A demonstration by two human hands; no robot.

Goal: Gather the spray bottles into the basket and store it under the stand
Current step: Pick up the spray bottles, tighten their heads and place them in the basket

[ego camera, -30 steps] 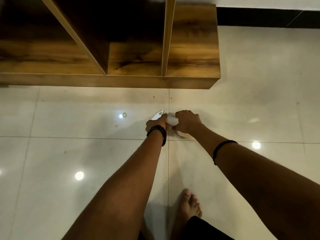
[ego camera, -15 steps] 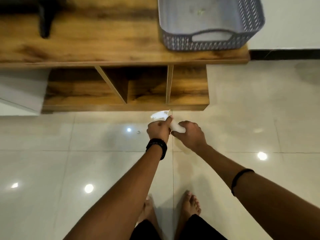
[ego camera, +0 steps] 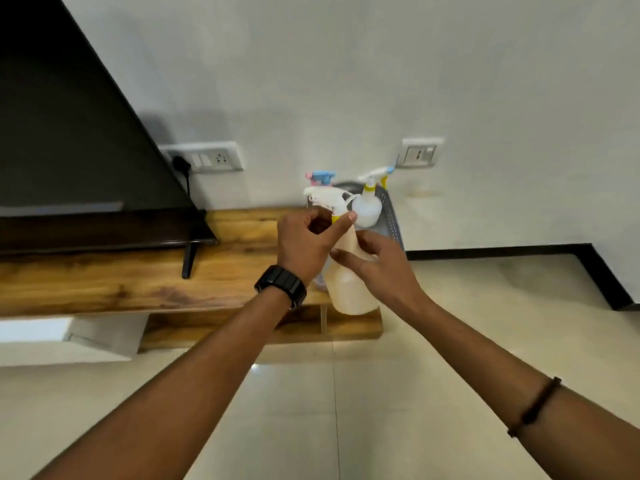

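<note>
The person holds a cream bottle (ego camera: 349,289) upright in the air before the stand (ego camera: 138,282). The left hand (ego camera: 306,244) curls around its neck under the white trigger head, thumb pressed to the collar; the right hand (ego camera: 381,263) lies on the body, fingers loosely spread. On the stand top behind it sits the basket (ego camera: 393,220), where two bottles seem to stand already: a white one (ego camera: 367,206) and a blue-capped one (ego camera: 322,177). Left to do: this bottle in, then the basket under the stand. The hands hide most of the basket, so its contents stay uncertain. Any other bottles are out of view.
</note>
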